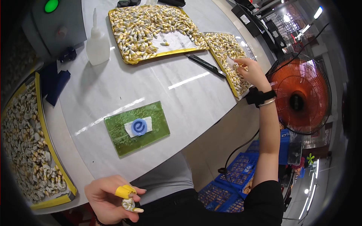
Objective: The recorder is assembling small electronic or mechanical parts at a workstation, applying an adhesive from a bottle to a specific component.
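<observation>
My left hand [111, 199], low at the table's near edge, has yellow tape round a finger. Between thumb and fingers it pinches a small white, grey and yellow moulded piece [130, 205] with a pale tip sticking out. My right hand [250, 71] reaches over the right tray [235, 93], which is full of small white-and-yellow pieces [230, 45]. Its thumb and fingertips are drawn together at the pieces; what they hold is too small to make out. In mid-table lies a green plate [158, 120] with a white pad [149, 124] and a round blue piece [139, 127] on top.
A large yellow-edged tray [166, 53] of similar pieces stands at the back; another yellow-edged tray [52, 152] is at left. A white squeeze bottle [98, 47], a black cutter knife [205, 64] and a grey machine [56, 28] surround the workspace. An orange fan [298, 100] and blue crates [237, 169] are at right.
</observation>
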A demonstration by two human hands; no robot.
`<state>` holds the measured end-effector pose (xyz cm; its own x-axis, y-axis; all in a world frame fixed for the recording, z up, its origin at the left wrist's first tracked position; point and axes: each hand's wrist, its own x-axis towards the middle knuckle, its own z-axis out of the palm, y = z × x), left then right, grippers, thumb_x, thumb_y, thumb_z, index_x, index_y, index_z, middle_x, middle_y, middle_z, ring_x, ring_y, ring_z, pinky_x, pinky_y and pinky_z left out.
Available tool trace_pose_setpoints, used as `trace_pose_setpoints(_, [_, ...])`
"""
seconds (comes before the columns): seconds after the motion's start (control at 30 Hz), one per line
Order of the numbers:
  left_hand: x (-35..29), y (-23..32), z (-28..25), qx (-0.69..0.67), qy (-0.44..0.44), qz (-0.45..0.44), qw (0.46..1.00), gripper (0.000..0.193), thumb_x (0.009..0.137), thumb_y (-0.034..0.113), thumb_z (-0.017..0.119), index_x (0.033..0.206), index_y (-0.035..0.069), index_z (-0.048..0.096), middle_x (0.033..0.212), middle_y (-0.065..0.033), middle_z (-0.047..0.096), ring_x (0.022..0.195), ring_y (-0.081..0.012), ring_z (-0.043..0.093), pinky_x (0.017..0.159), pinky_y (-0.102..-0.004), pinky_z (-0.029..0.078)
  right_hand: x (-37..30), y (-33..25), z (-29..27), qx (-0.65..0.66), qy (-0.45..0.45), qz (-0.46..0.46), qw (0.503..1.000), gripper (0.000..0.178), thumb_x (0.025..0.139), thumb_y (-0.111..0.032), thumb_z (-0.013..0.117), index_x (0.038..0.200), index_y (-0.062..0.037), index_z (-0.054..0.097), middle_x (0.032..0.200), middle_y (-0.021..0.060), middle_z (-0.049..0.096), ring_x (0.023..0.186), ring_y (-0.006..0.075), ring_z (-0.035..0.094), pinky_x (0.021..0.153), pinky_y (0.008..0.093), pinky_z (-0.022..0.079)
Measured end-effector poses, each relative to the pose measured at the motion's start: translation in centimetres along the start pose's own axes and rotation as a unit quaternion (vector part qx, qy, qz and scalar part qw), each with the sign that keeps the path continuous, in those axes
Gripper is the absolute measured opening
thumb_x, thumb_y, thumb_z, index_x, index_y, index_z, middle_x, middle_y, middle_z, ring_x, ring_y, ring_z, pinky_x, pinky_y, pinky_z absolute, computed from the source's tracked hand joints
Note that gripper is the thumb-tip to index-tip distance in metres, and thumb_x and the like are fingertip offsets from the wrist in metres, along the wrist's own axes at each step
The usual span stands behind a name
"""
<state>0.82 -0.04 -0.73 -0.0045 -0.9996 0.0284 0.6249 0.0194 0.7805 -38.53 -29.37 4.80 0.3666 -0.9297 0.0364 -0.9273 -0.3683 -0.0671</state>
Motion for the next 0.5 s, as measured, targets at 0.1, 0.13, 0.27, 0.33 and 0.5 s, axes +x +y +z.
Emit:
trace_pose_setpoints(0.1, [-0.2,-0.4,-0.2,-0.036,0.038,-0.014,0.999,0.04,0.064,0.014,0.082,0.091,-0.003,0.059,0.079,-0.0149,0.063,0.073,-0.0215,0.063,0.07,-0.038,0.055,1.3,0.4,1.1,-0.003,0.032,0.022,0.999,0.023,0.074,-0.006,0.063,0.097,-0.0015,0.065,0.094,0.0187,0.064,0.085,0.0311,0.062,0.074,0.0364,0.049])
trace_pose_setpoints(0.13, [-0.3,-0.5,-0.3,-0.063,0.079,-0.039,0.994,0.043,0.056,0.01,0.086,0.087,-0.003,0.06,0.075,-0.0145,0.064,0.072,-0.0211,0.065,0.067,-0.0379,0.056,1.6,0.3,1.3,-0.018,0.036,0.01,0.999,0.022,0.074,-0.006,0.063,0.095,-0.0011,0.065,0.09,0.0192,0.064,0.081,0.0315,0.063,0.072,0.0367,0.05])
trace_pose_setpoints(0.27, [0.1,-0.5,-0.1,-0.086,0.078,-0.005,0.993,0.045,0.056,0.011,0.086,0.088,-0.003,0.057,0.075,-0.0154,0.063,0.074,-0.0225,0.064,0.071,-0.046,0.056,2.2,-0.3,1.1,-0.031,0.019,-0.017,0.999,0.017,0.074,-0.006,0.063,0.089,0.0006,0.065,0.081,0.0193,0.063,0.075,0.0315,0.062,0.069,0.0361,0.049])
trace_pose_setpoints(0.33, [0.1,-0.5,-0.2,-0.105,0.067,-0.006,0.992,0.044,0.056,0.008,0.086,0.088,-0.004,0.057,0.075,-0.0159,0.063,0.074,-0.0229,0.065,0.073,-0.0457,0.055,2.2,-0.2,0.9,-0.02,0.022,-0.043,0.999,0.013,0.073,-0.005,0.062,0.083,0.0021,0.063,0.076,0.0187,0.063,0.07,0.0316,0.061,0.066,0.036,0.048])
trace_pose_setpoints(0.5, [-0.1,-0.5,-0.4,-0.131,0.058,-0.014,0.99,0.042,0.056,0.004,0.085,0.087,-0.006,0.059,0.076,-0.0173,0.063,0.076,-0.0241,0.065,0.075,-0.0455,0.054,2.2,0.5,0.8,-0.02,0.018,-0.071,0.997,0.012,0.076,-0.008,0.057,0.085,0.0004,0.06,0.072,0.0173,0.06,0.067,0.0306,0.06,0.063,0.0359,0.047])
